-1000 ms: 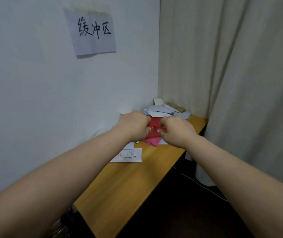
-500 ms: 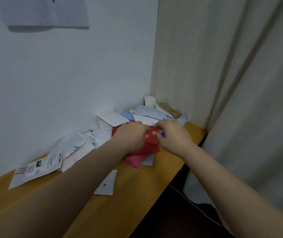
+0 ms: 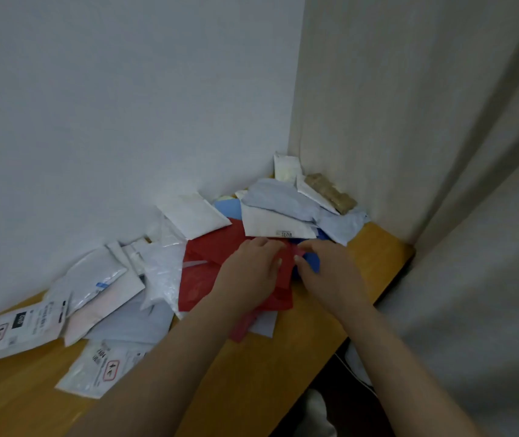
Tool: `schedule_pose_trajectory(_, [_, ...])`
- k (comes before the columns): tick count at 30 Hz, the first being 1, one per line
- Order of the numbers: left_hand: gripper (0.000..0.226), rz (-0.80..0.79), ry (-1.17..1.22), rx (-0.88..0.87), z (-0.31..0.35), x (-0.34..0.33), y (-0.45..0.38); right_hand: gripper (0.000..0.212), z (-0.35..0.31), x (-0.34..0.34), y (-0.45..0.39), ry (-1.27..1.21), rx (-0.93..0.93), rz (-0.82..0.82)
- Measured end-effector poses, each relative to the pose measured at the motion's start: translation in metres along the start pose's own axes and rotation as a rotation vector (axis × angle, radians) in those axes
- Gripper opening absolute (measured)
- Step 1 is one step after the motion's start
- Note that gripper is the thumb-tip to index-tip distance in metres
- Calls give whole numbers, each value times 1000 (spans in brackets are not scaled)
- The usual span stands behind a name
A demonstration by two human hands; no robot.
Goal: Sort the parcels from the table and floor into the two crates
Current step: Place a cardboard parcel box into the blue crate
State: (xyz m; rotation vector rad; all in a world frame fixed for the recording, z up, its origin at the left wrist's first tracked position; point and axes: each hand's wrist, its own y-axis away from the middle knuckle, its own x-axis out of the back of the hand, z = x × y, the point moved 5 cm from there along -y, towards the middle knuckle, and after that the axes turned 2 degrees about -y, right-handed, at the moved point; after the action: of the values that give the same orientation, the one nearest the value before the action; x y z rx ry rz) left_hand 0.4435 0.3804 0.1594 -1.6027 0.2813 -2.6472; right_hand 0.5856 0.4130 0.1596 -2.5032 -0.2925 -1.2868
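Observation:
A heap of flat parcels lies on the wooden table (image 3: 283, 367) against the wall. On top in the middle sits a red parcel (image 3: 207, 263). My left hand (image 3: 247, 275) rests on its right part, fingers curled over its edge. My right hand (image 3: 327, 272) meets it from the right, fingers closed on the red parcel's corner, with a blue parcel (image 3: 313, 263) just under the palm. White parcels (image 3: 195, 214) and pale blue ones (image 3: 280, 197) lie behind. Neither crate is in view.
More white labelled mailers (image 3: 18, 329) spread left along the wall. A brown packet (image 3: 330, 192) sits in the corner. A beige curtain (image 3: 441, 152) hangs at the right, past the table's end. A cable (image 3: 356, 373) runs over the dark floor below.
The view has tilted down and left, so the wall sign has left the frame and more parcels show. Both hands have stayed together on the red parcel, lowered onto the heap.

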Motion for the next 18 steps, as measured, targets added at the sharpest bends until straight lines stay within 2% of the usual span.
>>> schedule_pose_trajectory(4, [37,-1,0,53,-2,-37,-59,25,54,-10,-54,-15,10,-27])
schedule_pose_trajectory(9, [39,-2,81,185,4,-88,-149,28,143,-20,-145,-25,-17,-179])
schedule_pose_trajectory(12, [41,-29,105,245,12,-118,-197,28,190,-13,-202,-55,-72,-171])
schedule_pose_trajectory(18, [42,-100,93,302,11,-160,-269,37,255,-35,-286,66,-133,-233])
